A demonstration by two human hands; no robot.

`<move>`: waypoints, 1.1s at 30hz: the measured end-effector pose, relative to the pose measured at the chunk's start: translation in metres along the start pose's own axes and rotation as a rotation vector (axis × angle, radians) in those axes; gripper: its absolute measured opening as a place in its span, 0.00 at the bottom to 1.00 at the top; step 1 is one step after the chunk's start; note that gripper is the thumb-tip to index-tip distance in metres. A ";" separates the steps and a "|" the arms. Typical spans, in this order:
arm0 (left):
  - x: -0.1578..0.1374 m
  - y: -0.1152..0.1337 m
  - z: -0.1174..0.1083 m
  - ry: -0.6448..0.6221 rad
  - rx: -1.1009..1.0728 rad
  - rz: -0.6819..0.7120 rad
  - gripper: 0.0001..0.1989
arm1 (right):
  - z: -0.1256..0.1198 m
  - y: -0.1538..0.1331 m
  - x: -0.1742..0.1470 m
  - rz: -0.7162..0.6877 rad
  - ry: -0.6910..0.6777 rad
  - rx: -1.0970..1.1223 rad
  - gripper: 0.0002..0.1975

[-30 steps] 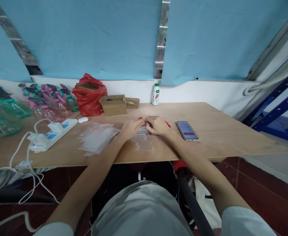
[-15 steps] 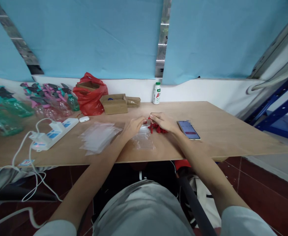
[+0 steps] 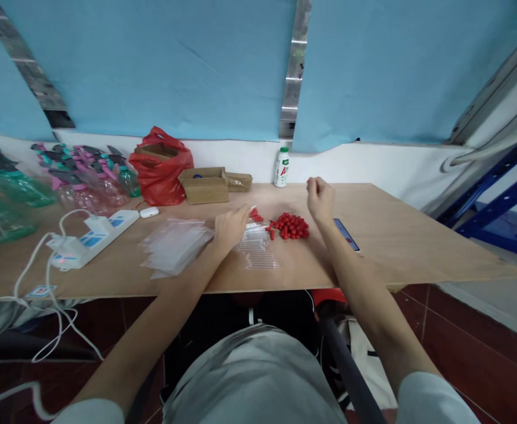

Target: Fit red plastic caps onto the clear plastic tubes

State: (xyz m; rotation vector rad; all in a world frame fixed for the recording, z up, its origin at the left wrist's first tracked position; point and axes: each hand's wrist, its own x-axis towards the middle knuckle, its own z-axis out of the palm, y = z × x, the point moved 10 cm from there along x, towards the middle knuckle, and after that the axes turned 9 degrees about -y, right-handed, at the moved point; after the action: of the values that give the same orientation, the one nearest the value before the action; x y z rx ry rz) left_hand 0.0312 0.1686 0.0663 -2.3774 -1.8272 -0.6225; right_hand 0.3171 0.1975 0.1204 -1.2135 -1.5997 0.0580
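Note:
My left hand (image 3: 232,227) is closed at the left end of a row of clear thin tubes (image 3: 256,250). A slim clear tube (image 3: 253,208) pokes out past its fingertips. Beside those fingertips lie several red caps (image 3: 255,215), apparently on tube ends. A heap of small red caps (image 3: 290,227) rests on the table between my two hands. My right hand (image 3: 321,200) is raised to the right of the heap, its fingers curled in; whatever they hold, if anything, is hidden. Left of my left hand, clear plastic bags (image 3: 174,247) lie fanned out.
A phone (image 3: 347,234) lies partly behind my right forearm. Along the wall stand a white bottle (image 3: 281,168), a cardboard box (image 3: 205,188), a red plastic bag (image 3: 163,176) and several spray bottles (image 3: 82,188). A power strip (image 3: 102,238) with white cables is at the left.
My hands were together over the tubes and red caps. My right hand has moved up and right, uncovering the heap; my left hand has shifted slightly left.

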 end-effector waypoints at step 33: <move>0.011 -0.001 0.024 -0.081 -0.207 0.200 0.22 | 0.053 0.027 -0.017 -0.047 -0.839 -0.032 0.18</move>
State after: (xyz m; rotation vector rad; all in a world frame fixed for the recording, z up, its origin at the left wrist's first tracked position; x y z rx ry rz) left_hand 0.0387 0.1861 0.0481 -2.7127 -1.5942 -0.7341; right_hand 0.2942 0.2257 0.0706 -1.2474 -2.3488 0.5765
